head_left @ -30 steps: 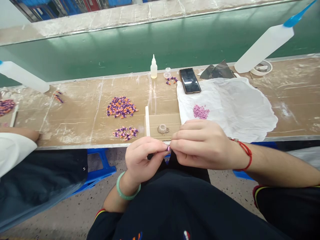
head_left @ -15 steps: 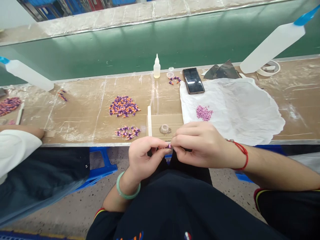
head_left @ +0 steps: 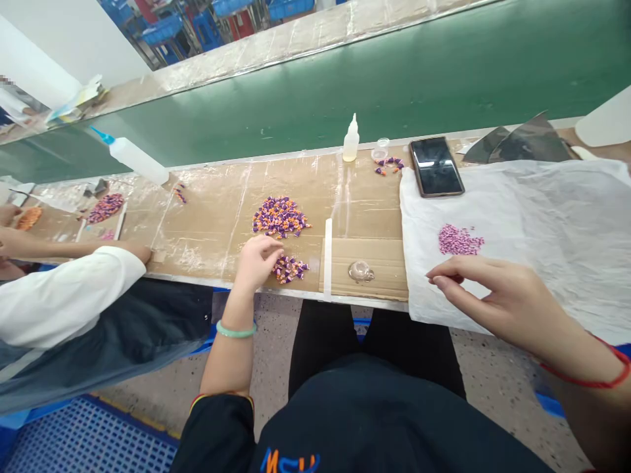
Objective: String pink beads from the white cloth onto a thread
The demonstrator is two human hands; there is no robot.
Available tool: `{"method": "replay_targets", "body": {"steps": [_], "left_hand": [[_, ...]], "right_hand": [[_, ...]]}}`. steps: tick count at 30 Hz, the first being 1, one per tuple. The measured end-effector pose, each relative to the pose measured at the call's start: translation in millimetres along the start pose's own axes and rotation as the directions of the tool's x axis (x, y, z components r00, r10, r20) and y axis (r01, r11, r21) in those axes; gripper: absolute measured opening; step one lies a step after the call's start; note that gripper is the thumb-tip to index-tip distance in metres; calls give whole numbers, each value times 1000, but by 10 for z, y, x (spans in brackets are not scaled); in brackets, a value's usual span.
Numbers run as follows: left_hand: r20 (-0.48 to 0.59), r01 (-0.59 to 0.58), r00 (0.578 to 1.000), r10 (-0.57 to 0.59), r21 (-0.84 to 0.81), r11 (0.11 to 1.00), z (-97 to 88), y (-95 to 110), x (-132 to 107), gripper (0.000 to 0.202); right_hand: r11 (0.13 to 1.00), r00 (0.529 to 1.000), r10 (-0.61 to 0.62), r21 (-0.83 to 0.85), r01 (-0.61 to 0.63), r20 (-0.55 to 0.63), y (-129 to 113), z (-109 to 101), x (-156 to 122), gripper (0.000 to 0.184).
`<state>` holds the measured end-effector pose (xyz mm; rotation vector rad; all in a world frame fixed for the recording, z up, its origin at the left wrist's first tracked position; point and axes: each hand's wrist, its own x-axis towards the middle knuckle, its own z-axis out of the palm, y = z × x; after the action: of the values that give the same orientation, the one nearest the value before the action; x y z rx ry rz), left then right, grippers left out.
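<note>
My left hand (head_left: 259, 259) rests at the table's front edge with its fingers curled, the tips touching the table beside a small pile of purple and orange pieces (head_left: 290, 268). Whether it holds a piece is hidden. A larger pile of the same pieces (head_left: 280, 217) lies just behind it. My right hand (head_left: 486, 289) hovers over a white sheet (head_left: 547, 217), thumb and forefinger tips close together in a pinch, a short way in front of a small heap of pink beads (head_left: 459, 240). I cannot see what is between those fingertips.
A white stick (head_left: 328, 256) and a small clear cap (head_left: 361, 270) lie on a cardboard piece (head_left: 379, 253). Behind are a glue bottle (head_left: 350, 139), a clear cup (head_left: 380, 150), a phone (head_left: 436, 166) and a squeeze bottle (head_left: 133, 157). A co-worker's white sleeve (head_left: 69, 295) reaches in at left.
My hands, which were pinched together on a tiny piece over my lap, have parted. The left went to the small pile, the right out over the white sheet. The camera swung left.
</note>
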<state>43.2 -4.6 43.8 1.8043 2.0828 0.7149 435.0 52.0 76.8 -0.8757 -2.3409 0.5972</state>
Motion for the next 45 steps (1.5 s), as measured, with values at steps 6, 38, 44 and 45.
{"method": "replay_targets", "body": {"steps": [6, 38, 44, 45], "left_hand": [[77, -70, 996, 54, 227, 971, 69, -29, 386, 10], [338, 254, 941, 33, -765, 591, 493, 934, -584, 27], [405, 270, 913, 54, -698, 664, 597, 1131, -572, 33], [418, 277, 906, 62, -698, 660, 617, 1192, -558, 34]], "right_hand": [[995, 994, 86, -50, -89, -63, 108, -86, -164, 12], [878, 891, 439, -156, -452, -111, 897, 92, -342, 13], [870, 888, 441, -181, -458, -127, 886, 178, -294, 17], [873, 889, 439, -172, -457, -131, 885, 189, -291, 17]]}}
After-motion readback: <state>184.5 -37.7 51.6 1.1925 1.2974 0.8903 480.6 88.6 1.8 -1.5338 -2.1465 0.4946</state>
